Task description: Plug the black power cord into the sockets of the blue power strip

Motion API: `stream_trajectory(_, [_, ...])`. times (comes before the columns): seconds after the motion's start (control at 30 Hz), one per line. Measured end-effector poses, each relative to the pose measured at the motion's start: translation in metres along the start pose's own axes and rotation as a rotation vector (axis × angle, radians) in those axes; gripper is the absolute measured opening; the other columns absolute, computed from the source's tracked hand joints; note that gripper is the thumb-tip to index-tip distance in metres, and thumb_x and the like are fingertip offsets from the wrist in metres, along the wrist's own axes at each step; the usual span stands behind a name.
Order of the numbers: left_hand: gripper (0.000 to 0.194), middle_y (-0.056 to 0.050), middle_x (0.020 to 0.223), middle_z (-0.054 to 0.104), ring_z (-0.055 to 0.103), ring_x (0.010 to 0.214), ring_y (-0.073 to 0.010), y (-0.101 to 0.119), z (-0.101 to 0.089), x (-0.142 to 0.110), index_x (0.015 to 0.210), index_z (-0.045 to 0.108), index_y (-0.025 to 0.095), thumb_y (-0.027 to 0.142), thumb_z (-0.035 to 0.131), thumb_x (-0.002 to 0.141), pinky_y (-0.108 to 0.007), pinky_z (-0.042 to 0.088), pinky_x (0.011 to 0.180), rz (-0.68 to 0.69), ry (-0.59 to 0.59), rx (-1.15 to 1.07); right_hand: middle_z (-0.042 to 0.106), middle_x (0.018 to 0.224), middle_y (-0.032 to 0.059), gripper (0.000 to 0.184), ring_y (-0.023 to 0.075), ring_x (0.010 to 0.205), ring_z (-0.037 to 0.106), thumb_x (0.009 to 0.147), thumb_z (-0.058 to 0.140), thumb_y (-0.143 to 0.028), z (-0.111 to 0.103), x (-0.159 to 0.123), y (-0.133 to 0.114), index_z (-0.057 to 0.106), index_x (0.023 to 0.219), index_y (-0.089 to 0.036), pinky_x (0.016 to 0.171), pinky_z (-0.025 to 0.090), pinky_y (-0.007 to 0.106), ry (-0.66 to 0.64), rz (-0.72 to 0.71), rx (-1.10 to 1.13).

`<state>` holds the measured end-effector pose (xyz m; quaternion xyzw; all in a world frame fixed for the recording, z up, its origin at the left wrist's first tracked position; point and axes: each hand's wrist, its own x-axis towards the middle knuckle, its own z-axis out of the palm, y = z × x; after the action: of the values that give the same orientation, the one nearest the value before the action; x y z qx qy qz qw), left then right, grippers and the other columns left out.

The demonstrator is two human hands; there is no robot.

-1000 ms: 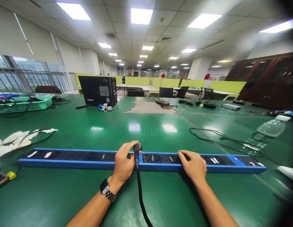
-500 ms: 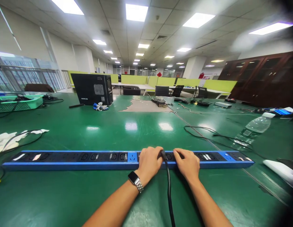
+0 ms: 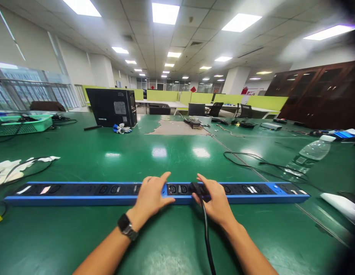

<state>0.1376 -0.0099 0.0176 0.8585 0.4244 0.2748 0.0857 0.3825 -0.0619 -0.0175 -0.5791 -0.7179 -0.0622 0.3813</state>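
Note:
A long blue power strip with black sockets lies across the green table in front of me. A black plug sits in one of its sockets right of the middle, and its black cable runs down toward me. My right hand is closed around the plug, thumb and fingers on it. My left hand, with a watch on its wrist, lies on the strip just left of the plug with fingers stretched flat.
A plastic water bottle lies at the right beside a loose black cable. White cloth and a cable lie at the left, a green basket behind. A black computer case stands at the back.
The plug passed from my left hand to my right. My left hand slid left along the strip and flattened; the plug now sits in a socket further right than a second ago.

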Motion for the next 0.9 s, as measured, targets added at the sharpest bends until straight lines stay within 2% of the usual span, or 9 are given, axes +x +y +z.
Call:
stream_trajectory(0.1, [0.082,-0.01,0.111,0.069,0.061,0.104,-0.0304,-0.044,-0.027,-0.018,0.131,0.049,0.022,0.039,0.084,0.059,-0.048,0.043,0.094,-0.112,-0.04,0.035,0.069,0.104,0.0073,0.047,0.0231,0.096,0.062,0.084,0.06,-0.043,0.007,0.005,-0.001,0.055,0.127,-0.025,0.088,0.046,0.043,-0.025,-0.007,0.004])
stream_trajectory(0.17, [0.081,-0.011,0.115,0.067,0.06,0.107,-0.0306,-0.062,-0.036,-0.028,0.131,0.051,0.02,0.035,0.085,0.059,-0.047,0.044,0.095,-0.156,-0.041,0.023,0.07,0.096,0.0063,0.035,0.0218,0.088,0.063,0.085,0.058,-0.044,0.008,0.009,-0.003,0.064,0.113,-0.025,0.084,0.048,0.04,0.063,0.041,0.052])
stream_trajectory(0.27, [0.082,-0.012,0.121,0.064,0.058,0.112,-0.0285,-0.066,-0.038,-0.035,0.135,0.046,0.021,0.032,0.083,0.063,-0.045,0.045,0.097,-0.14,0.008,-0.072,0.069,0.099,0.0075,0.035,0.0212,0.087,0.065,0.085,0.055,-0.048,0.005,0.02,-0.021,0.064,0.108,-0.022,0.081,0.049,0.036,0.32,0.197,0.135])
stream_trajectory(0.3, [0.083,-0.011,0.123,0.063,0.058,0.113,-0.0275,-0.063,-0.038,-0.036,0.136,0.044,0.022,0.034,0.083,0.064,-0.045,0.044,0.099,-0.107,0.038,-0.118,0.069,0.1,0.0079,0.037,0.0212,0.087,0.065,0.085,0.055,-0.048,0.005,0.024,-0.032,0.064,0.109,-0.022,0.081,0.05,0.035,0.35,0.216,0.147])
stream_trajectory(0.33, [0.082,-0.011,0.125,0.061,0.057,0.115,-0.0267,-0.059,-0.038,-0.036,0.137,0.043,0.023,0.037,0.082,0.066,-0.044,0.044,0.1,-0.055,0.069,-0.16,0.069,0.1,0.0079,0.038,0.0212,0.086,0.065,0.085,0.055,-0.048,0.007,0.028,-0.045,0.064,0.111,-0.022,0.08,0.05,0.034,0.329,0.201,0.148])
stream_trajectory(0.47, [0.068,-0.009,0.125,0.06,0.056,0.114,-0.0254,-0.045,-0.036,-0.04,0.135,0.047,0.028,0.043,0.074,0.074,-0.043,0.045,0.098,0.183,0.147,-0.214,0.07,0.091,0.008,0.04,0.0228,0.08,0.063,0.083,0.06,-0.042,0.035,0.04,-0.098,0.062,0.119,-0.024,0.073,0.049,0.036,0.02,-0.061,0.074])
stream_trajectory(0.57, [0.047,-0.009,0.121,0.061,0.059,0.106,-0.0227,-0.047,-0.035,-0.045,0.127,0.056,0.028,0.036,0.068,0.082,-0.038,0.049,0.091,0.257,0.144,-0.194,0.07,0.089,0.0094,0.047,0.0231,0.08,0.062,0.085,0.058,-0.035,0.06,0.042,-0.121,0.055,0.129,-0.02,0.072,0.048,0.036,-0.039,-0.156,0.049])
stream_trajectory(0.77, [0.028,-0.01,0.118,0.063,0.06,0.105,-0.0239,-0.055,-0.037,-0.045,0.11,0.063,0.023,0.037,0.063,0.085,-0.037,0.05,0.088,0.326,0.116,-0.005,0.069,0.1,0.0067,0.067,0.0208,0.085,0.062,0.083,0.058,-0.024,0.065,0.042,-0.117,0.034,0.145,-0.024,0.075,0.05,0.034,-0.153,-0.377,0.156])
stream_trajectory(0.9, [0.018,-0.01,0.109,0.066,0.062,0.094,-0.0217,-0.054,-0.036,-0.043,0.102,0.064,0.02,0.022,0.051,0.089,-0.035,0.052,0.08,0.36,0.226,0.132,0.065,0.119,0.0085,0.067,0.0218,0.103,0.061,0.082,0.06,-0.028,0.056,0.037,-0.097,0.035,0.144,-0.024,0.089,0.049,0.038,-0.155,-0.396,0.184])
